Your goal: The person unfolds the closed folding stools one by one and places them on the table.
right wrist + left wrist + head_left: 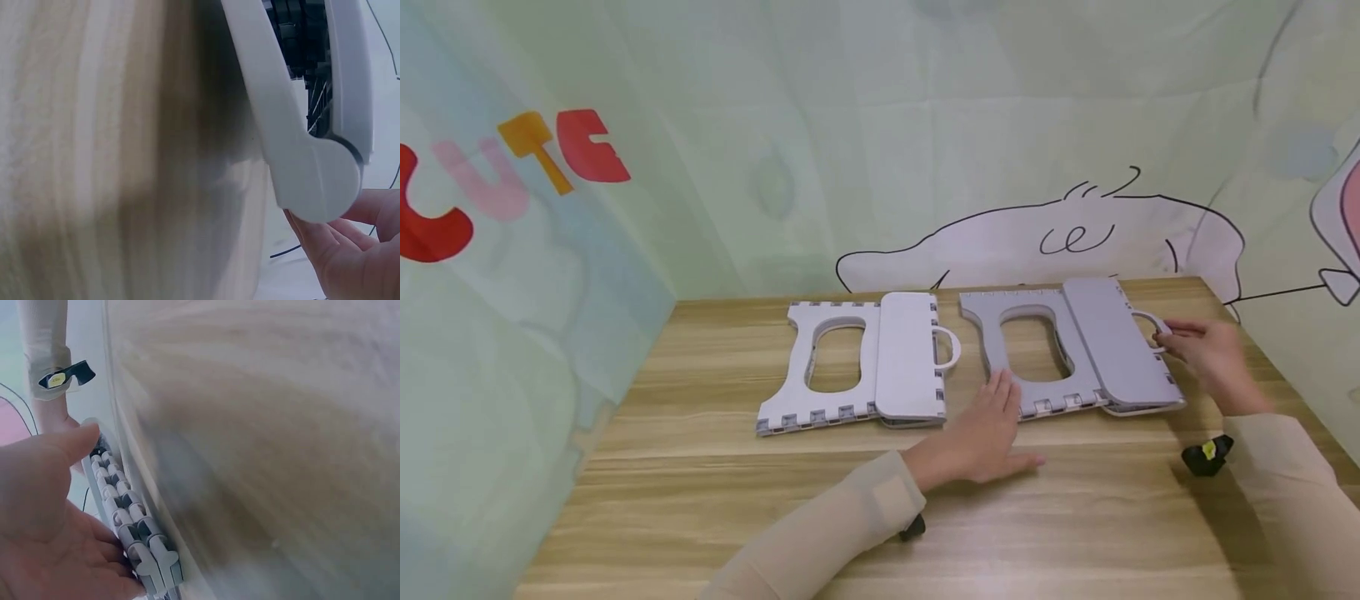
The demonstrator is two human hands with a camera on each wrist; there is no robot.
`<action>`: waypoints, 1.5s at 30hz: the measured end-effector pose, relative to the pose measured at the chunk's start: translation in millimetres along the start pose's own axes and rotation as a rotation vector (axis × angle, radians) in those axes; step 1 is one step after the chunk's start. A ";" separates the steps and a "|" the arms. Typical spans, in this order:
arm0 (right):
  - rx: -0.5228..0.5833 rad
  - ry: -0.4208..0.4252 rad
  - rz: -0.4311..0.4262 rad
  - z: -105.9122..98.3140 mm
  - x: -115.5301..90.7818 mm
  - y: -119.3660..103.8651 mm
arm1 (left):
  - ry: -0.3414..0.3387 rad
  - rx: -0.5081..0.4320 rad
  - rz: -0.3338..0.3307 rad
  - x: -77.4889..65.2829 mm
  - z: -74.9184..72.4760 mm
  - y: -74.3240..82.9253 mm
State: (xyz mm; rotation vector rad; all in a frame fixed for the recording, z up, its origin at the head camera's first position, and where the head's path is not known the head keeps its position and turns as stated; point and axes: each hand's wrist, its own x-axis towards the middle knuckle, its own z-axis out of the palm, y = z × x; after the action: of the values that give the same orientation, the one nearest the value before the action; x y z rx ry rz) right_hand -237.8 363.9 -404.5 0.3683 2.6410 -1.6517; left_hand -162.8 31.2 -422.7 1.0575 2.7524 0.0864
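Observation:
Two light grey folding stools lie folded on the table, side by side. My right hand (pixel 1210 354) pinches the loop handle (pixel 1150 318) of the right folding stool (pixel 1105 342). The fingers of my left hand (pixel 981 433) are fairly straight and touch that stool's near leg edge. In the left wrist view, the row of hinge knuckles (pixel 128 512) runs beside the left palm (pixel 50 537). The right wrist view shows the stool's rounded white end (pixel 315 181) with fingers (pixel 337 247) behind it. The left folding stool (pixel 910 354) sits apart, untouched.
A wood-grain table (pixel 700 500) carries both stools. Behind it hangs a pale green printed cloth (pixel 737 167) with a cartoon figure (pixel 985 242) and coloured letters (pixel 591 146). Black wrist straps (pixel 1206 456) show at the sleeves.

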 end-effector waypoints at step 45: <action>0.477 0.081 -0.106 -7.2 -29.9 -84.5 | 0.089 -0.294 0.107 -17.6 0.1 -24.4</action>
State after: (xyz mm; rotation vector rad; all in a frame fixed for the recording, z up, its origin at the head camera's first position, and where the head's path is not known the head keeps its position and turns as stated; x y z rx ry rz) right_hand -224.8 329.1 -322.5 0.3033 2.3237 -2.3452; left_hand -166.0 1.3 -422.9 1.1396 2.6464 0.5476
